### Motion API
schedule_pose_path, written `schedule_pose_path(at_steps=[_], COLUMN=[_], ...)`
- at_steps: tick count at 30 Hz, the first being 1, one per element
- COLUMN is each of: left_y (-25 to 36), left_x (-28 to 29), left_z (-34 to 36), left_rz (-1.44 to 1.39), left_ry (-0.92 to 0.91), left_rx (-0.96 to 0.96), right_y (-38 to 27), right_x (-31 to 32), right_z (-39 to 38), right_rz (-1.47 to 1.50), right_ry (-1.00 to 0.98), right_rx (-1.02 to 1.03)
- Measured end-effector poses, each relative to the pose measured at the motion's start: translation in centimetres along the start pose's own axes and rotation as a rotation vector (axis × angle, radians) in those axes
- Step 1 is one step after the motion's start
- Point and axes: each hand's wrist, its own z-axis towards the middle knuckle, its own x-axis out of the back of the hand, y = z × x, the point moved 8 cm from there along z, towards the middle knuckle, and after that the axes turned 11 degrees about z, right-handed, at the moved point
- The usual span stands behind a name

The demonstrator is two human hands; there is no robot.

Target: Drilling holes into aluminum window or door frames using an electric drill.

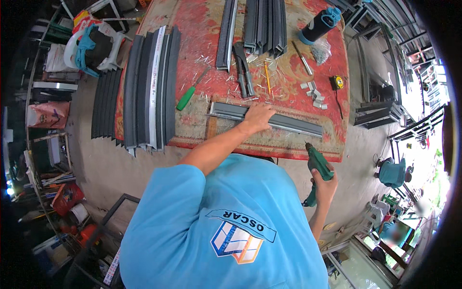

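My left hand (259,117) grips a grey metal profile (297,126) lying lengthwise along the near edge of the carpet-covered table (197,130). The fingers curl over its far side near the middle. In my right hand (327,184) is a green power drill (318,161), held just off the table's near right edge. Its bit points up toward the profile's right end, apart from it. Beyond the profile lie a pair of dark long-handled pliers (242,72), a yellow pencil-like tool (267,77) and a green-handled screwdriver (186,98).
Dark profiles (168,86) are stacked on the table's left, with more profiles (262,26) at the far middle. At right are a dark bottle (320,26), a bag of small parts (321,50), a metal rod (303,59), small metal brackets (315,94) and a tape measure (338,83).
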Motion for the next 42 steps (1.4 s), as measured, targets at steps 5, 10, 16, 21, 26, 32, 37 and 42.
schedule_pose_path(at_steps=[5,10,16,21,26,32,37,42], left_y=[0.5,0.0,-3.4,-2.1,-2.2,-2.3,-2.0,-1.8], left_x=[-0.7,0.3,-5.5,1.3,0.2,-0.6,-0.9,-1.3], left_z=[-0.4,-1.0,-0.7,-4.1,-1.4,-0.9,-0.7,-2.0], left_rz=[0.169,0.119,-0.686,-0.095,-0.057,-0.105,-0.13,-0.147], left_ry=[-0.02,-0.007,0.103,0.452,0.148,0.117,0.088,0.055], left_rx=[0.079,0.151,0.13,0.075,0.189,0.228,0.235,0.23], right_y=[-4.6,-11.5,-17.6,-18.5,-16.5,-15.7,-15.7,-15.8], right_x=[-0.9,-6.0,-16.2,-22.9,-28.1,-30.3,-30.7,-30.9], right_z=[0.2,-0.3,-2.1,-3.6,-5.1,-5.6,-5.4,-5.2], right_rz=[-0.056,-0.025,-0.208,-0.392,-0.675,-0.773,-0.777,-0.763], right_ry=[-0.051,-0.239,-0.576,-0.729,-0.868,-0.88,-0.883,-0.883], right_rx=[0.101,0.177,0.353,0.482,0.495,0.553,0.537,0.524])
